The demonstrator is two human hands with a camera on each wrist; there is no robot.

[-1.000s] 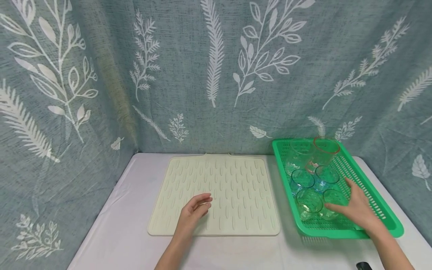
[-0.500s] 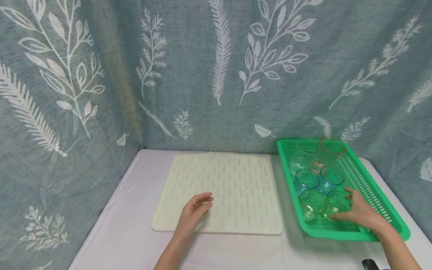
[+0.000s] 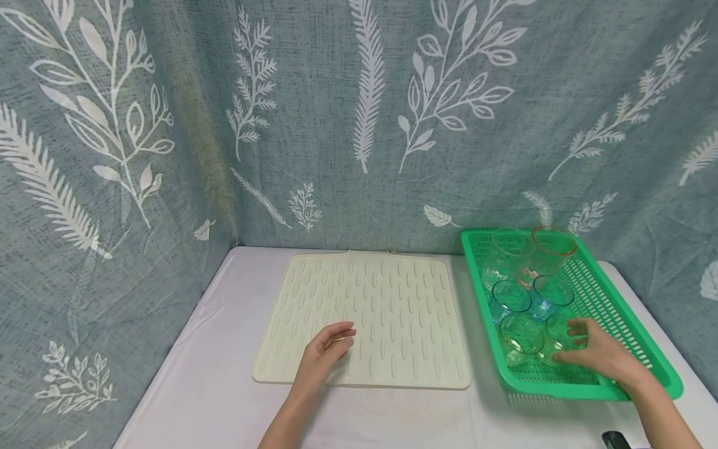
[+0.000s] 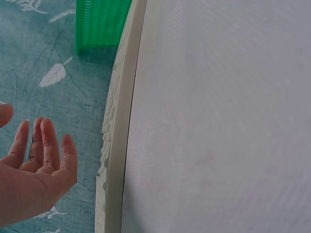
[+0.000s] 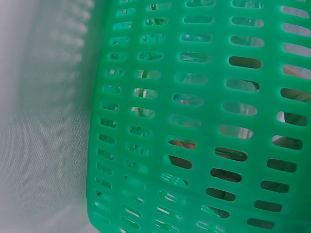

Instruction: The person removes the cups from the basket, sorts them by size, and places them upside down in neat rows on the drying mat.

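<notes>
Inside the green basket (image 3: 659,374), my right hand (image 3: 603,354) grips the right side of the front-right drinking glass (image 3: 555,340), thumb in front and fingers behind. Its twin, a glass with a greenish rim (image 3: 520,333), stands just left of it. Only the basket's slotted wall (image 5: 204,131) fills most of the right wrist view, so that hand is largely hidden there. Over the front of the cream ridged mat (image 3: 392,324) hovers my left hand (image 3: 325,352), fingers loosely bent, holding nothing. The left wrist view shows this hand (image 4: 41,167) palm up beside the mat's edge.
Two blue glasses (image 3: 512,296) stand mid-basket, behind the greenish pair. At the basket's back are a tall clear glass (image 3: 505,252) and a tall red-rimmed glass (image 3: 552,249). A black object (image 3: 615,439) lies at the table's front. A patterned curtain (image 3: 336,125) hangs behind.
My right hand has drawn its spread fingers in around the front-right glass. The left hand has stayed over the mat. The view has shifted slightly.
</notes>
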